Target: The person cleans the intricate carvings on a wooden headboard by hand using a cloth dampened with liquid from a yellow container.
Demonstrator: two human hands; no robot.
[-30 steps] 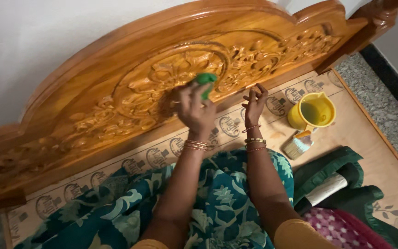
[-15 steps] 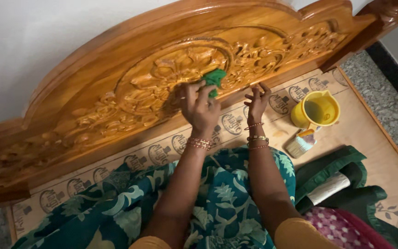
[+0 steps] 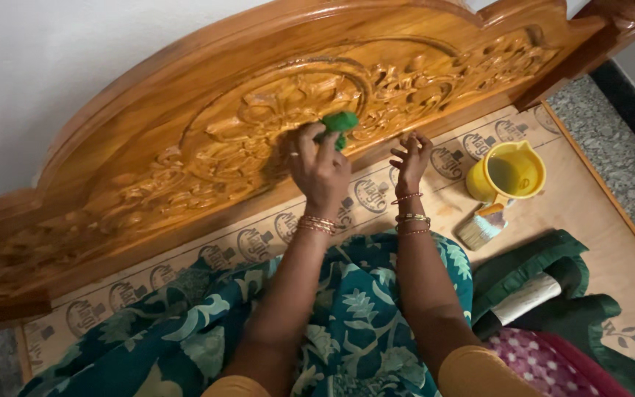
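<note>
Starting at the left of the view, I'm seeing the carved wooden headboard (image 3: 185, 140) stretching across the far side, leaning tilted against the white wall (image 3: 53, 66), its glossy floral relief running from the low left end up to the arched middle. Below it, nearer to me, a board with round printed marks (image 3: 259, 239) is lying flat, and a teal floral cloth (image 3: 347, 323) is draping over the person's lap at the bottom.

Moving to the centre, the left hand (image 3: 319, 165) is gripping a small green pad (image 3: 339, 123), fingers closed around it, and pressing it against the carving just right of the round central medallion. The pad is touching the wood, sticking out above the fingertips. Bangles are sitting on that wrist.

Just to the right, the right hand (image 3: 409, 158) is holding nothing; its fingers are spread open, with the tips resting on the lower moulding of the headboard. More bangles are circling this wrist.

Further right, a yellow jug (image 3: 508, 173) is standing upright on the board, holding yellowish liquid, and a flat paintbrush (image 3: 481, 226) is lying just beside it on the near side. At the far right, a folded green blanket (image 3: 553, 272) is lying near the board's edge, well apart from both hands.
</note>
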